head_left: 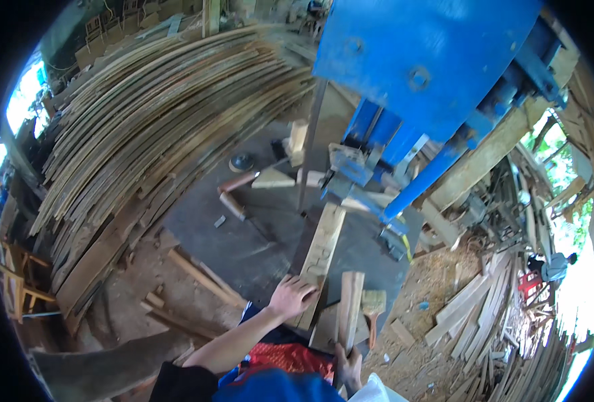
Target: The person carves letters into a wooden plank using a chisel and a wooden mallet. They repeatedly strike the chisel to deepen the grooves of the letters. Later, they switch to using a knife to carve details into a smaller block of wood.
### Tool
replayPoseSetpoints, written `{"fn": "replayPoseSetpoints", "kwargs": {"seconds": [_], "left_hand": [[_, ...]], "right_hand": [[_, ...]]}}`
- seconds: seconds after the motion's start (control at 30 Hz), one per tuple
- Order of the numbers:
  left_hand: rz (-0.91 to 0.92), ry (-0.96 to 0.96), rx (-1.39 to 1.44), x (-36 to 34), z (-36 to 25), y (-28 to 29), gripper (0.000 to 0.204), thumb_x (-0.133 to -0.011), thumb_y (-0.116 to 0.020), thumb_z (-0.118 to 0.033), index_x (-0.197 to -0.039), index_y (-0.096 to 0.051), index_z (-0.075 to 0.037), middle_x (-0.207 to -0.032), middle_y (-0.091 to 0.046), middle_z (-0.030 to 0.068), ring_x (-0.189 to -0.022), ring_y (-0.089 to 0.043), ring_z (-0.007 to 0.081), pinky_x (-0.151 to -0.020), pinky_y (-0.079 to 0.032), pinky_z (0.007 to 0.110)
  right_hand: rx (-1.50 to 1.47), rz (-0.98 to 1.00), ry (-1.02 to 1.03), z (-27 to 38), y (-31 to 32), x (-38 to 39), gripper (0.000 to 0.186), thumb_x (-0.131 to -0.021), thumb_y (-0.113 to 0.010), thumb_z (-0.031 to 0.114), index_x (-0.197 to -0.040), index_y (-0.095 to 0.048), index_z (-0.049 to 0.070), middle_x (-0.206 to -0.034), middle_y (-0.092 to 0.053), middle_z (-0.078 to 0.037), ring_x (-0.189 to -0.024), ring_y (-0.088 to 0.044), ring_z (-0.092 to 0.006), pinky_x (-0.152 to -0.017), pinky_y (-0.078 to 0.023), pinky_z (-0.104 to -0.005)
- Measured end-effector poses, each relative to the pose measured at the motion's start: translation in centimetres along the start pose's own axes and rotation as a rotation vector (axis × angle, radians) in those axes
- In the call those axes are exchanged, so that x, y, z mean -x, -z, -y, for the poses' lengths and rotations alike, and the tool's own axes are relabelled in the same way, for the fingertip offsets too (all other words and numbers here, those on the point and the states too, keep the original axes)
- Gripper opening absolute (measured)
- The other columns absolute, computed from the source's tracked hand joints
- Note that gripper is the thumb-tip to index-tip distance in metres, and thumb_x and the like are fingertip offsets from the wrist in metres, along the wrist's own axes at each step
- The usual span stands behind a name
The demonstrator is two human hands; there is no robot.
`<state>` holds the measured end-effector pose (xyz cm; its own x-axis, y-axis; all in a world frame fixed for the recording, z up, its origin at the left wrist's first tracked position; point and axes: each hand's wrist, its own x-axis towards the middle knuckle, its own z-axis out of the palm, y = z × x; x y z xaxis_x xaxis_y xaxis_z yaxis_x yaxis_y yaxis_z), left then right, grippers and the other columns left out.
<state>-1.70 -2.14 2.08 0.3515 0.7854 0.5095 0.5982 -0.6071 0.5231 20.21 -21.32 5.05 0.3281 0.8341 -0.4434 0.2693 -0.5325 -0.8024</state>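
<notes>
Reaching in from the lower edge of the head view, your left hand (291, 297) sits with curled fingers at the left edge of a long wooden board (324, 244); whether those fingers clamp it, I cannot tell. The board lies on a dark machine table (277, 214), its far end pointing toward a blue machine (424, 53). Your right hand (348, 365) is closed around the near end of a shorter wooden block (350, 301), just right of the board. Beside the block is a wide brush (375, 303). Long planks (156, 127) spread across the upper left.
</notes>
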Motion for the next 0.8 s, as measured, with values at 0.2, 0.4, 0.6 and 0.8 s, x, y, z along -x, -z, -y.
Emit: {"fn": "replayPoseSetpoints", "kwargs": {"seconds": [0.2, 0.4, 0.6, 0.8], "left_hand": [[-0.016, -0.012, 0.023, -0.3, 0.0, 0.0, 0.014, -0.09, -0.075, -0.022, -0.102, -0.073, -0.016, -0.098, -0.072, 0.0036, -0.091, -0.07, 0.0249, -0.086, -0.052, 0.038], [0.045, 0.017, -0.009, 0.3, -0.2, 0.4, 0.016, -0.093, -0.073, -0.024, -0.104, -0.072, -0.013, -0.095, -0.071, 0.0042, -0.091, -0.068, 0.0258, -0.086, -0.05, 0.04], [0.063, 0.024, -0.044, 0.4, -0.3, 0.3, 0.01, -0.093, -0.072, -0.021, -0.098, -0.071, -0.013, -0.099, -0.07, 0.0039, -0.094, -0.067, 0.025, -0.086, -0.05, 0.04], [0.032, 0.149, 0.017, 0.4, -1.2, 0.5, 0.008, -0.092, -0.073, -0.02, -0.098, -0.071, -0.014, -0.095, -0.069, 0.0047, -0.093, -0.067, 0.0276, -0.085, -0.051, 0.043]], "right_hand": [[-0.01, -0.066, 0.125, -1.7, -0.1, -1.2, 0.038, -0.1, -0.069, 0.033, -0.082, -0.062, 0.0, -0.061, -0.061, -0.006, -0.05, -0.059, -0.0147, -0.046, -0.048, -0.0329], [-0.048, -0.039, 0.207, 0.4, -0.9, -0.4, 0.035, -0.1, -0.071, 0.03, -0.087, -0.063, -0.001, -0.063, -0.063, -0.005, -0.053, -0.058, -0.0122, -0.048, -0.044, -0.032], [-0.073, -0.006, 0.046, 0.8, -1.8, 0.5, 0.035, -0.102, -0.069, 0.032, -0.091, -0.064, -0.001, -0.065, -0.063, -0.005, -0.054, -0.058, -0.0124, -0.048, -0.043, -0.0322], [-0.176, 0.045, -0.013, 0.2, -1.5, -0.2, 0.035, -0.101, -0.07, 0.031, -0.096, -0.067, -0.004, -0.066, -0.063, -0.005, -0.054, -0.061, -0.0138, -0.049, -0.048, -0.0328]]}}
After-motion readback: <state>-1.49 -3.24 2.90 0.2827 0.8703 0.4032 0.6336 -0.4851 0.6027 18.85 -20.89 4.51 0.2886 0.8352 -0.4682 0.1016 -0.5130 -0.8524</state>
